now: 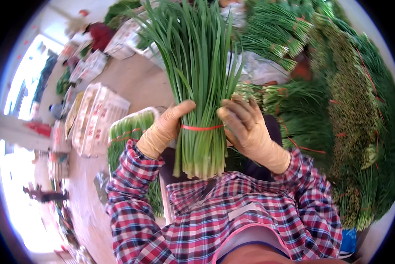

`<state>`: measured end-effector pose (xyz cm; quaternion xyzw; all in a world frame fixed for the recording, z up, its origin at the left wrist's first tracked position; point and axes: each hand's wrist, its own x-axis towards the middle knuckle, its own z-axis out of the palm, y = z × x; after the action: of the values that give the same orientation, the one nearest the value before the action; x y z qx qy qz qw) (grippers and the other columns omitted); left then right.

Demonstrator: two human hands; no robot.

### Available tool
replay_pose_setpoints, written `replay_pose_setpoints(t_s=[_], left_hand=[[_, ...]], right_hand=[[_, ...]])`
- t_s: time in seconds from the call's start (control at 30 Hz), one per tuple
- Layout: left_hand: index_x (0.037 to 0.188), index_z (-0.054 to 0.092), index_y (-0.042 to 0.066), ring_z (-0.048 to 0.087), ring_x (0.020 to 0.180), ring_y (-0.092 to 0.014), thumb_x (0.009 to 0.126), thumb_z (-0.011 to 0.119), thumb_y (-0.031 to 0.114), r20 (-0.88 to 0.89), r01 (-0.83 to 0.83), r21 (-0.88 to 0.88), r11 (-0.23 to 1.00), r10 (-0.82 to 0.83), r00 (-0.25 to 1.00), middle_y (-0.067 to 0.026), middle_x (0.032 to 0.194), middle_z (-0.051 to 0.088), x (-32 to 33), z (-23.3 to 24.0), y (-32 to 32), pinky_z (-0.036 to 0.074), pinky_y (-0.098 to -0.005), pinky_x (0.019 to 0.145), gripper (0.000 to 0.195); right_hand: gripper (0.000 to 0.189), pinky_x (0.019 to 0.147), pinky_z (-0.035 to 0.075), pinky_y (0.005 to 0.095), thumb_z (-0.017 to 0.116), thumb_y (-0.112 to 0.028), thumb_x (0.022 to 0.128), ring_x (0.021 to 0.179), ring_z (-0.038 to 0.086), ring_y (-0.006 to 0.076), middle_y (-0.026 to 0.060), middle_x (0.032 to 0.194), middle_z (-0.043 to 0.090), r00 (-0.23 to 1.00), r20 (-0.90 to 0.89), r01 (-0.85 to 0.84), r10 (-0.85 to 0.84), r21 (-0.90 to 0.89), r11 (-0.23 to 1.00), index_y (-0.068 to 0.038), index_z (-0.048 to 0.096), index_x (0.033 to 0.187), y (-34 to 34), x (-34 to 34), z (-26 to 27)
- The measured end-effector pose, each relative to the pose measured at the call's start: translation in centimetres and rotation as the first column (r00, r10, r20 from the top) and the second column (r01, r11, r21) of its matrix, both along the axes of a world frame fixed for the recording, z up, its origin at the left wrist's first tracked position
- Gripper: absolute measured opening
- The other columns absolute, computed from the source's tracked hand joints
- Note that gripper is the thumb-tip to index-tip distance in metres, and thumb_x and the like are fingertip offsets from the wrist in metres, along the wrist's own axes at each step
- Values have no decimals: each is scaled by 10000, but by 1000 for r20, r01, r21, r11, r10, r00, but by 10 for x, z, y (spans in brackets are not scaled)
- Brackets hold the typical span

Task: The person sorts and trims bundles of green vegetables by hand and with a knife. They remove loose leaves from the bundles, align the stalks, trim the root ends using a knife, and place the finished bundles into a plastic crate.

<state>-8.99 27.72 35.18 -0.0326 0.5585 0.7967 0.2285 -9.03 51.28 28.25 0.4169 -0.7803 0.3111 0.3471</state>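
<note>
A bunch of garlic chives (pixel 202 79) is held up in front of my chest, leaf ends away from me and pale cut ends towards me. Around its lower part runs a red band (pixel 202 127). My left hand (pixel 166 127), in a pale rubber glove, grips the bunch's left side with the thumb across the front. On the opposite side, my right hand (pixel 245 127), gloved alike and stained at the fingers, holds the edge with bent fingertips just above the band. The fingers behind the leaves are hidden.
To my left stands a white crate (pixel 156 114) packed with banded chives. Stacked crates (pixel 96 120) stand farther left on the floor. Tied green bunches (pixel 303 109) and a long heap of budded stalks (pixel 352 99) lie at right, near plastic sheeting (pixel 262 67). A person (pixel 100 34) bends among crates far off.
</note>
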Motion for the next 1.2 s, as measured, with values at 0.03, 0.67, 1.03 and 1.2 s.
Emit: replay_pose_setpoints(t_s=[0.03, 0.67, 1.03, 1.2], left_hand=[[1357, 494, 1, 597, 1131, -234, 876, 668, 200, -90, 22, -75, 997, -28, 996, -112, 1277, 608, 7, -8, -25, 468, -358, 993, 549], [1281, 496, 3, 571, 1066, -169, 910, 655, 129, -300, -426, -522, 739, 308, 903, -81, 1176, 616, 223, -151, -87, 463, -301, 933, 423], [1220, 560, -18, 619, 990, -148, 841, 746, 120, -315, -458, -469, 755, 342, 885, -63, 1146, 650, 198, -152, -66, 505, -296, 857, 443], [1271, 545, -19, 617, 1020, -169, 955, 628, 186, -32, -555, -225, 801, 563, 826, -75, 1180, 640, 200, -140, -93, 496, -293, 896, 385]], right_hand=[[832, 1059, 368, 502, 807, -55, 667, 1318, 452, 310, 152, 1391, 481, 997, 79, 23, -11, -143, 989, -67, 423, 1405, -12, 8, -17], [553, 941, 483, 327, 811, -149, 784, 1062, 608, 189, 72, 1163, 638, -314, 615, 128, 723, -727, 674, -20, 549, 1253, -137, 126, -80], [450, 910, 493, 334, 761, -181, 843, 1046, 612, 184, 88, 1142, 647, -251, 577, 219, 777, -748, 626, -8, 577, 1215, -133, 110, -75], [425, 894, 510, 370, 632, 53, 776, 1000, 628, 260, 115, 1099, 648, -247, 614, 469, 750, -601, 646, 24, 564, 1195, -110, 104, -104]])
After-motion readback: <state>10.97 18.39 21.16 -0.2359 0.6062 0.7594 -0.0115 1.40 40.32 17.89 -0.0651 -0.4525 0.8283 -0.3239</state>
